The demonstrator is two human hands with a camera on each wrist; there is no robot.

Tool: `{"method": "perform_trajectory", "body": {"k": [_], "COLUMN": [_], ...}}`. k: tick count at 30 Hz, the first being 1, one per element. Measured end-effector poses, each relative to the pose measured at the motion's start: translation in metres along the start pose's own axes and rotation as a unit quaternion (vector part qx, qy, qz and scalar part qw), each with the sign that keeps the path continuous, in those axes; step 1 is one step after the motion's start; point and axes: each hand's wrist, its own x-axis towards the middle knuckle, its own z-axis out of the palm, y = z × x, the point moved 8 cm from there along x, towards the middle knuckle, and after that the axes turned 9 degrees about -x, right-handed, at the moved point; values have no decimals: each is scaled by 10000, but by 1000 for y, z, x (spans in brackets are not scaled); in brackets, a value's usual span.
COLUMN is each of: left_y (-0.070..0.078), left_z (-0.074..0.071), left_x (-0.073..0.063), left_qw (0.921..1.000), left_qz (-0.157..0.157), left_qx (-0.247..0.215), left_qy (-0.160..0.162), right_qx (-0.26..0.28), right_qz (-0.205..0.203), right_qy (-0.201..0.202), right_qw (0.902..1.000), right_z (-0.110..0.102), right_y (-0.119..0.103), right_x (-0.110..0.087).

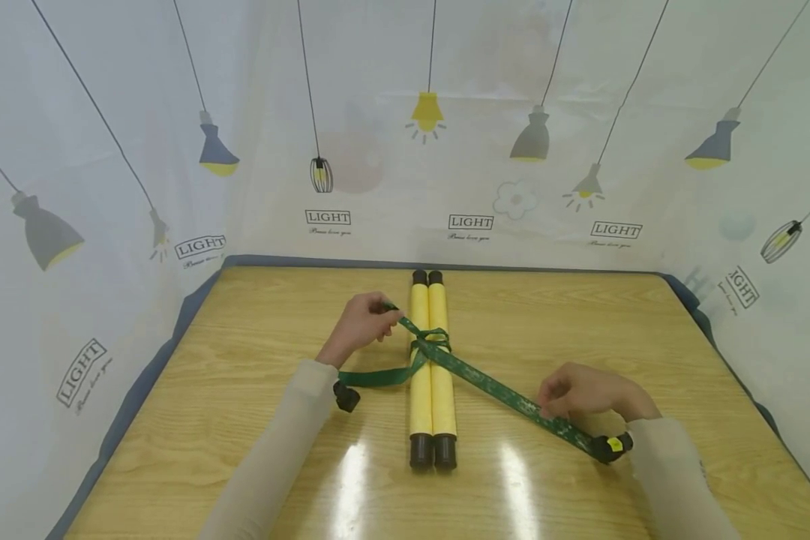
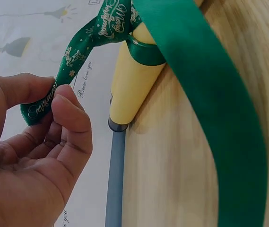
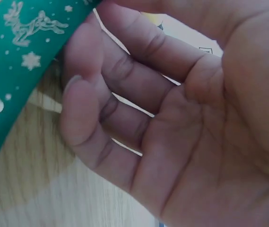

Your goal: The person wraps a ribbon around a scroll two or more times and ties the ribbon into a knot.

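Two yellow rods (image 1: 421, 397) with black end caps lie side by side on the table, lengthwise away from me. Around their middle is tied a green ribbon (image 1: 486, 382), printed in white with "Merry Christmas", reindeer and snowflakes. My left hand (image 1: 367, 324) pinches one end of it between thumb and index finger, left of the knot (image 1: 427, 343) and raised above the table. A plain green stretch (image 2: 229, 118) curves down close to the left wrist camera. On the right, my right hand (image 1: 590, 391) pinches the long tail at its edge, fingertips meeting there; the other fingers are bent.
The wood-grain table (image 1: 277, 300) has a blue-grey edge along the back and sides. Behind and beside it hangs a white sheet (image 1: 391, 187) printed with lamps and "LIGHT". Black wrist cameras sit under both sleeves, the right one (image 1: 610, 448) over the ribbon's tail.
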Motion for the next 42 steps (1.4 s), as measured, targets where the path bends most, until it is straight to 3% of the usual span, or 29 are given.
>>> {"method": "perform_trajectory", "body": {"k": [11, 16, 21, 23, 26, 29, 31, 36, 42], "left_y": [-19, -15, 5, 16, 39, 56, 62, 58, 47], "left_z": [-2, -4, -8, -9, -4, 12, 26, 54, 63], "left_x": [-5, -8, -10, -12, -18, -26, -30, -30, -25], "left_qw": [9979, 9967, 9954, 9929, 9824, 9691, 9631, 9566, 9504], "left_qz": [-638, -643, -88, 361, 1327, 2131, 2408, 2259, 1859], "left_qx": [-3, 384, 682, 749, 891, 1062, 1192, 1600, 2109], "left_qy": [126, 320, 665, 848, 963, 637, 187, -907, -1332], "right_qx": [68, 10, -220, -334, -476, -622, -703, -809, -867], "right_qz": [26, 295, 499, 485, 422, 317, 247, 128, -53], "right_qy": [-28, 144, 452, 617, 828, 1015, 1144, 1552, 2209], "right_qw": [10000, 9995, 9975, 9964, 9945, 9924, 9906, 9845, 9714], "right_z": [-2, -7, -17, -22, -27, -29, -30, -34, -42], "right_y": [-1, -2, -8, -13, -22, -34, -41, -60, -86], "right_x": [-3, -1, 5, 9, 18, 30, 39, 63, 89]}}
